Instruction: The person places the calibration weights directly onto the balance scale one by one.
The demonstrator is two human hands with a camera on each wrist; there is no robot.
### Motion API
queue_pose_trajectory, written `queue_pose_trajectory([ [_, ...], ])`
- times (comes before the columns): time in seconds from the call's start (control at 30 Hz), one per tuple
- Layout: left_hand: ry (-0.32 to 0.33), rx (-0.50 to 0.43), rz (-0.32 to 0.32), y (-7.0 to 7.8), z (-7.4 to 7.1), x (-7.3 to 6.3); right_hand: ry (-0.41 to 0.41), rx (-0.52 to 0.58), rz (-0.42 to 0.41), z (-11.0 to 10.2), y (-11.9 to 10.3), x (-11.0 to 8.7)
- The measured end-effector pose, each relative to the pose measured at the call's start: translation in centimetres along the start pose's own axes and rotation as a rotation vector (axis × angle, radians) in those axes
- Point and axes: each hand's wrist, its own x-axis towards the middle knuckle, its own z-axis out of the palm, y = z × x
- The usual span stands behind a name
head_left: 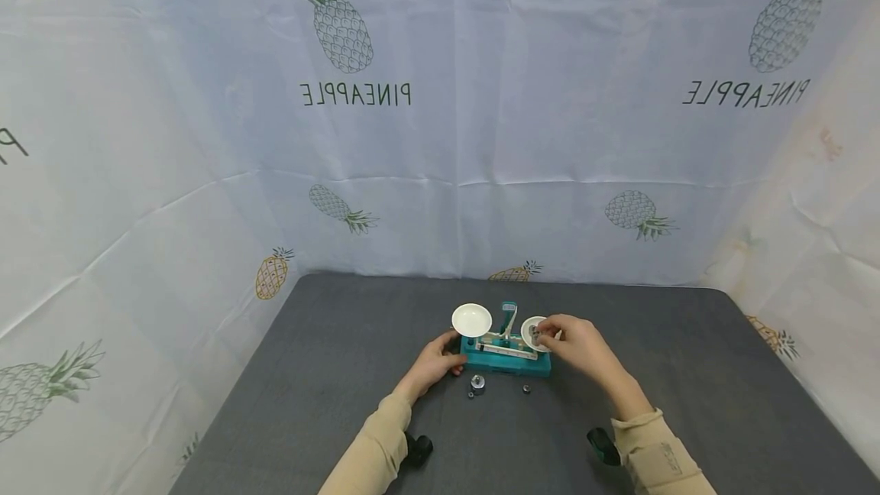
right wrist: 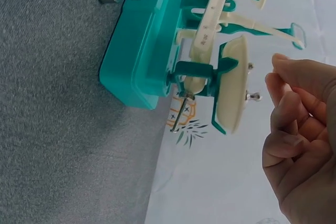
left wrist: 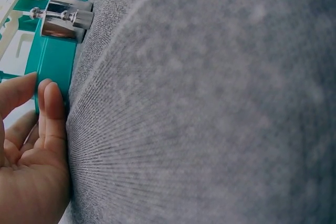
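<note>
A teal balance scale (head_left: pixel 505 361) with two cream pans stands on the dark table. My left hand (head_left: pixel 435 363) grips the left end of its base, thumb and fingers at the corner. The left pan (head_left: pixel 471 320) holds nothing visible. At the right pan (right wrist: pixel 233 85), my right hand (right wrist: pixel 304 135) hovers with bent fingers; in the right wrist view they are apart from the pan, and nothing shows between them. Small metal weights (right wrist: pixel 253 96) stand in that pan. A larger metal weight (head_left: pixel 477 383) and a tiny one (head_left: pixel 470 396) stand before the base.
Another small weight (head_left: pixel 526 389) lies in front of the scale's right side. Dark objects (head_left: pixel 417 451) sit by both sleeves. A pineapple-print cloth (head_left: pixel 454 228) hangs behind the grey table (head_left: pixel 330 388) and at its sides.
</note>
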Motion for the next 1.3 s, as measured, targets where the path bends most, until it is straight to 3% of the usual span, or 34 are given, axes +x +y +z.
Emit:
queue_pose_trajectory([
  [0.27, 0.003, 0.003, 0.0, 0.0, 0.0, -0.1, 0.021, 0.068, -0.073, 0.8, -0.4, -1.4],
  [0.53, -0.005, 0.007, -0.009, -0.1, 0.0, 0.0, -0.045, 0.119, -0.121, 2.5, 0.2, -2.3],
  [1.07, -0.014, -0.001, -0.003, 0.1, -0.2, 0.0, -0.187, 0.098, -0.071, 5.2, 2.0, -2.3],
  [1.3, -0.018, 0.004, 0.006, -0.1, -0.2, 0.1, -0.203, 0.083, -0.041, 6.0, 2.6, -2.4],
])
